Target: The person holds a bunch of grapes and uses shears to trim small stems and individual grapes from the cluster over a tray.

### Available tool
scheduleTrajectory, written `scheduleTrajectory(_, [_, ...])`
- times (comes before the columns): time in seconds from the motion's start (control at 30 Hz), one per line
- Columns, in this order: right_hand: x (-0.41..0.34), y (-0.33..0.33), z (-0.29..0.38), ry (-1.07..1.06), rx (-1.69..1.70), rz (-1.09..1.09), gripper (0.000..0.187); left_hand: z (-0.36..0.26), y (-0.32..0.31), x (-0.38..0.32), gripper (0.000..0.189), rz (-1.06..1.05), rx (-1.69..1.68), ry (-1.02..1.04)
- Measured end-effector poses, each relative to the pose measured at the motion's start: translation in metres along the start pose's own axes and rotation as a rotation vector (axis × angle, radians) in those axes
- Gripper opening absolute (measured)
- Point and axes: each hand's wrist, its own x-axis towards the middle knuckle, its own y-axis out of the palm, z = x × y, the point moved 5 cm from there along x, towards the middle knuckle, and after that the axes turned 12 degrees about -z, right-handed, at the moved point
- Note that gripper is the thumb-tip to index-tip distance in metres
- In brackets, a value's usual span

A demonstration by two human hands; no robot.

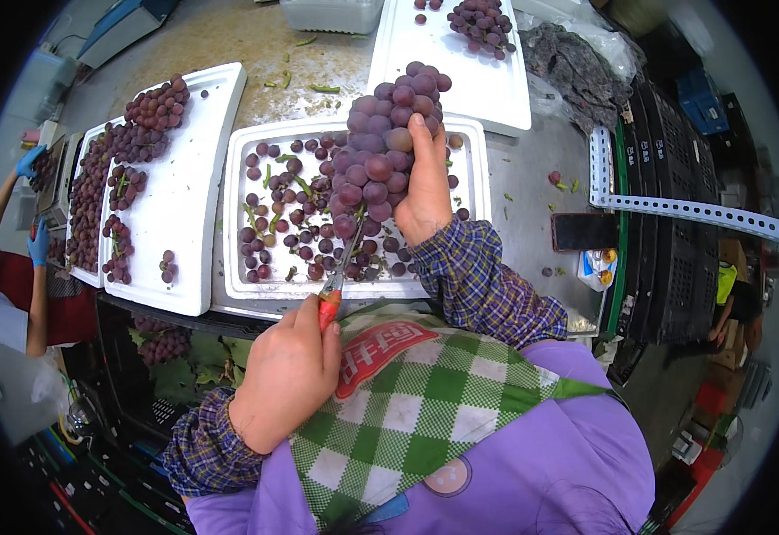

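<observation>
My right hand (424,190) holds up a large bunch of purple grapes (379,150), its thumb lying along the bunch's right side. In my left hand (289,374) are slim snips with red handles (331,304). Their blades point up into the lower end of the bunch and meet the stem area among the grapes; the tips are partly hidden. Beneath the bunch lies a white foam tray (362,289), strewn with loose grapes (306,237) and bits of green stem (267,175).
At left, a foam tray (182,180) bears grape bunches (158,107). Another foam tray (446,87) stands behind. A phone (584,232) lies near the right edge by a perforated metal strip (690,205). Grapes and leaves fill a crate (182,354) below. A blue-gloved co-worker (38,244) stands left.
</observation>
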Motion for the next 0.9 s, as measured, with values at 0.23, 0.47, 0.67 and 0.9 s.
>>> scheduleTrajectory(0.23, [-0.003,0.008,0.010,-0.079,0.009,0.052,0.064,-0.006,0.000,0.003,0.025,-0.039,-0.067,-0.036])
scheduleTrajectory(0.47, [-0.004,0.014,0.018,-0.129,0.014,0.079,0.061,-0.006,0.004,0.003,0.023,-0.097,-0.255,-0.056])
scheduleTrajectory(0.67, [-0.001,0.017,0.019,-0.150,0.022,0.118,0.060,-0.002,0.011,0.003,0.022,-0.114,-0.168,-0.033])
scheduleTrajectory(0.9, [0.000,0.015,0.021,-0.101,0.041,0.078,0.062,-0.004,0.013,0.000,0.021,-0.123,-0.170,-0.031])
